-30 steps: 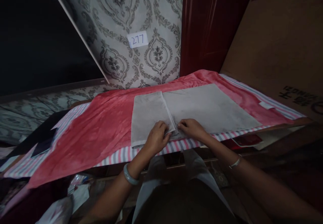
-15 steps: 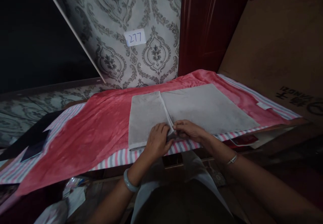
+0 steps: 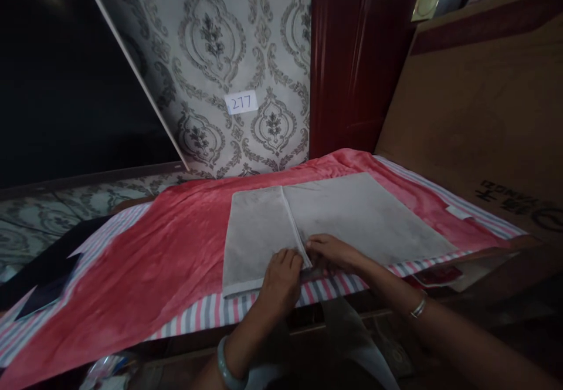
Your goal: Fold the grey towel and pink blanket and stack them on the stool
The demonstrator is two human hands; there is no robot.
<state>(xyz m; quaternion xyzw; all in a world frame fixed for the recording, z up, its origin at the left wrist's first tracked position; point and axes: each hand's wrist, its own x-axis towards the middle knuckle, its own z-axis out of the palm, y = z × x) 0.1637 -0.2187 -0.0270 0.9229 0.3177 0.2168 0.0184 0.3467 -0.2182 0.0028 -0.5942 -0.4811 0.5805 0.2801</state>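
Note:
A folded grey cloth (image 3: 347, 217) lies flat, with a pale raised edge (image 3: 290, 217) running across it from back to front. My left hand (image 3: 284, 275) is closed over the cloth's near border, just left of that pale edge, its fingertips bent round the fabric. Close beside it, my right hand (image 3: 332, 252) pinches at the near end of the edge. What sits between the right fingertips is too dim to make out fully, but it appears to be the grey cloth.
Beneath the grey cloth spreads a red plush blanket (image 3: 185, 237) over a striped sheet (image 3: 211, 314). A large cardboard box (image 3: 475, 120) stands at the right. A dark screen (image 3: 79, 85) is at the left, and a paper marked 277 (image 3: 241, 102) hangs on the patterned wall.
My view has tilted up, so everything sits lower in the picture. Both hands stay at the near end of the pale edge, with little visible change in their grip.

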